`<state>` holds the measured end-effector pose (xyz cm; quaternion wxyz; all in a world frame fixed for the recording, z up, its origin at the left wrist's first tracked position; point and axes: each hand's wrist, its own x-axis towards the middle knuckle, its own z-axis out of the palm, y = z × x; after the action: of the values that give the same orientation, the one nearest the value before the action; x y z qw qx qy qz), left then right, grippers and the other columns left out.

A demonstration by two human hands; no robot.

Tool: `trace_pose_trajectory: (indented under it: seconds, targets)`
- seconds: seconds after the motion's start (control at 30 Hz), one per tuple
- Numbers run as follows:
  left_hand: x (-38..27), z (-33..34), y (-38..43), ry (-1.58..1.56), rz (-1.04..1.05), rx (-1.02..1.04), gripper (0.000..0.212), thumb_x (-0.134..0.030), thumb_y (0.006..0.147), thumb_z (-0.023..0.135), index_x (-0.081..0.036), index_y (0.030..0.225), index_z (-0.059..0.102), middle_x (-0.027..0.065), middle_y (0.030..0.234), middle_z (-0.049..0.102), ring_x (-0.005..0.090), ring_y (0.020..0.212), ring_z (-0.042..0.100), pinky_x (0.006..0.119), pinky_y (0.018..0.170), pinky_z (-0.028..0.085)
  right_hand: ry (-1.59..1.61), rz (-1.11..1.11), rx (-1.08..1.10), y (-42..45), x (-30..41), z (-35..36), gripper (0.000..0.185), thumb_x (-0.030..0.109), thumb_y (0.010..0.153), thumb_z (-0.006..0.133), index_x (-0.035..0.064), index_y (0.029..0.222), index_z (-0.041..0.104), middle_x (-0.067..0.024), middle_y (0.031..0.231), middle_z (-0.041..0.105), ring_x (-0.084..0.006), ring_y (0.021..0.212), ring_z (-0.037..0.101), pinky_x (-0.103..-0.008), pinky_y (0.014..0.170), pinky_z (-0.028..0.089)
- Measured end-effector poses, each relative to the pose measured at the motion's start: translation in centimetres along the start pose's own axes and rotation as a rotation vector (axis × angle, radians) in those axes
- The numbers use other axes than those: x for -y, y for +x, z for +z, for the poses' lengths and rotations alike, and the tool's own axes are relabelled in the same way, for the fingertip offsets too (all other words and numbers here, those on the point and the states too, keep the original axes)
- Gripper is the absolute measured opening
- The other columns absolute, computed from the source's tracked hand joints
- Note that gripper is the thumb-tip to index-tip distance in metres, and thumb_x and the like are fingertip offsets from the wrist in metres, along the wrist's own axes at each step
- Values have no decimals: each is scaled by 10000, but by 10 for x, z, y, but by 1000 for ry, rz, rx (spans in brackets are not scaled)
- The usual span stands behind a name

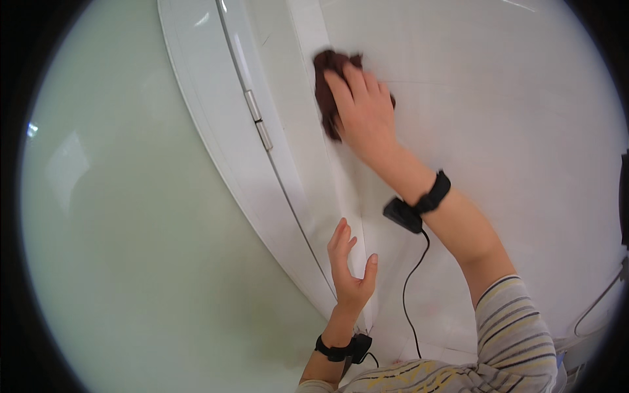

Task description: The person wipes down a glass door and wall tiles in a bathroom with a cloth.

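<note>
A crumpled dark maroon cloth (pixel 325 96) lies flat against the white wall (pixel 471 98), beside the white frame (pixel 280 88) of a door. My right hand (pixel 366 108) presses on the cloth with fingers spread over it, and the hand is slightly blurred. Lower down, my left hand (pixel 349 270) is raised in front of the frame's lower part. Its fingers and thumb are apart and hold nothing. Whether it touches the frame, I cannot tell.
A pale green frosted panel (pixel 137 236) fills the left, edged by a white border with a metal hinge (pixel 258 120). Black devices on wrist straps (pixel 404 214) trail thin cables (pixel 405 290). Floor tiles (pixel 457 354) show below, and a cable (pixel 597 304) hangs at far right.
</note>
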<state>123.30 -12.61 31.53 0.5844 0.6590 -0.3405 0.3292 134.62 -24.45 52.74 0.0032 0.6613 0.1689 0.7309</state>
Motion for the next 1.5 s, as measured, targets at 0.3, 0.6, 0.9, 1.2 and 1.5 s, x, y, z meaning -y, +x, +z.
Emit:
trace_pose_trajectory:
  seconds: [0.3,0.6,0.9,1.2,1.5]
  targets:
    - [24,44,26,-19,131,57,551,-200,1004,483,28,1483,332,234,1562,245,361,1404,315,488,1092,362,214,-111,595,-116,-4,-82,574,82,752,703,70,1298,525,-135,1199,564,-319,1072,559,-420,889,462]
    - [85,96,89,269,465,-155,627,-391,1033,443,-42,1524,269,253,1601,132,459,1461,158,608,1140,174,895,682,804,-101,-29,-88,546,83,867,622,77,1386,454,-164,1309,542,-334,1215,529,-414,991,469]
    - [47,118,145,276,311,-480,665,-328,973,574,-36,1508,307,253,1575,195,450,1418,231,580,1124,225,363,112,523,-91,-100,-214,502,13,744,721,78,1226,595,-152,1356,524,-380,1271,487,-479,1022,440]
    - [-119,236,211,382,874,-265,557,-266,851,703,-159,1378,558,199,1531,342,446,1378,316,592,1114,248,-50,25,442,-56,-193,-322,433,43,703,743,79,1120,632,-168,1353,532,-385,1327,455,-577,1107,330]
    - [-119,211,285,446,1068,-284,504,-234,838,700,-198,1330,597,142,1457,449,409,1296,416,555,1040,350,-205,56,524,-77,-204,-347,523,41,688,760,85,1189,617,-175,1459,452,-383,1418,353,-635,1163,181]
